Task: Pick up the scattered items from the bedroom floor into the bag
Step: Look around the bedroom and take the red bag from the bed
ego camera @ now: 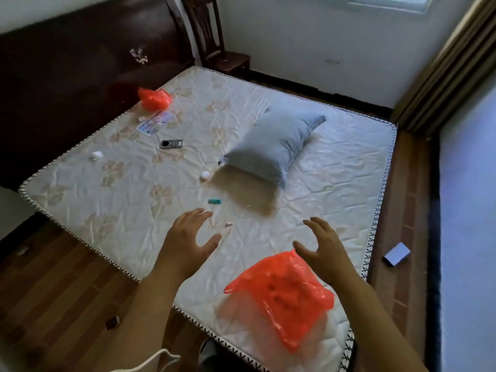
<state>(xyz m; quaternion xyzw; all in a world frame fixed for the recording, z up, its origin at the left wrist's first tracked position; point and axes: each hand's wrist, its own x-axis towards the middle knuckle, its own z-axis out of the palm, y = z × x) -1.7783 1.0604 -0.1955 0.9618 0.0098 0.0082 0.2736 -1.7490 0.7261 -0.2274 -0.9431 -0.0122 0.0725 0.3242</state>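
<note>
near bag [284,296]: orange plastic, lying on mattress [335,167] corner, lower centre of frame
right hand [326,251]: hovering just above bag's upper edge, fingers spread, gripping nothing
left hand [188,237]: hovering over mattress, centre frame, fingers spread, gripping nothing
second bag [155,98]: orange, sitting upper left near headboard
pillow [273,146]: blue, lying mid-mattress
small stuff: teal item [215,201], white cap [204,175], remote [171,143], papers [155,122] lying scattered on mattress
box [397,254]: lying on floor, right edge

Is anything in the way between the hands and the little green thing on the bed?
No. Bare mattress lies between the left hand and the green thing. The pillow sits farther back, beside it.
</note>
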